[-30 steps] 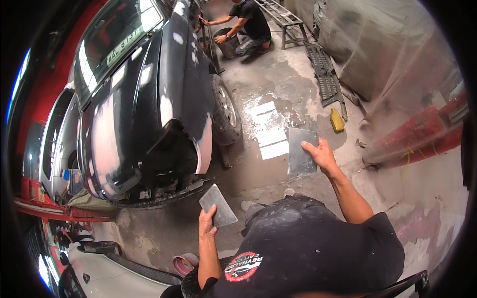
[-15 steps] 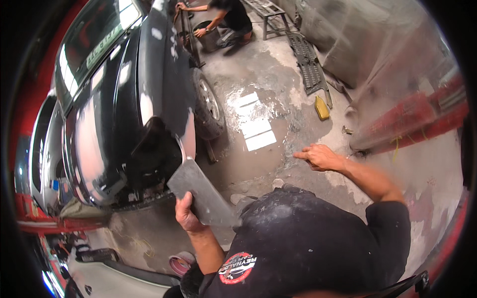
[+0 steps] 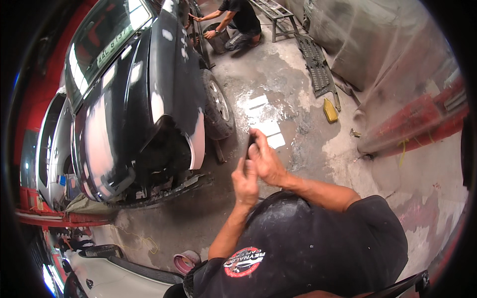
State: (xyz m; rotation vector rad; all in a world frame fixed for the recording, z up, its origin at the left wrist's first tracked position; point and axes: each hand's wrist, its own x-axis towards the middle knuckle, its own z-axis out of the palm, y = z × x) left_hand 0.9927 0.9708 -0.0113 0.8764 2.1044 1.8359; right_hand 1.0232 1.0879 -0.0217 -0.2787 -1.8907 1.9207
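In front of my chest, my left hand [image 3: 245, 183] and my right hand [image 3: 267, 164] come together on a thin grey plate [image 3: 250, 143], seen edge-on and smeared by motion; whether it is one plate or two I cannot tell. Fingers of each hand are pressed to it, the right hand's higher and further right. Beyond them to the left stands a black car [image 3: 124, 119] with pale pink filler patches, its front corner opened up, and a front wheel [image 3: 218, 104]. Wet, shiny concrete floor [image 3: 298, 144] lies behind my hands.
A crouching co-worker [image 3: 241, 22] reaches to a dark bucket [image 3: 218, 44] beside the car. A metal bench [image 3: 283, 15], perforated panel [image 3: 315, 67], yellow bottle [image 3: 330, 110] and plastic sheeting [image 3: 382, 59] line the right. A pink bucket [image 3: 186, 260] and pale car [image 3: 121, 270] are at lower left.
Each hand held a plate apart; half a second ago only the left visibly did, the right pointing empty. Now my hands have met, the left moving up and right, with the plate turned edge-on.
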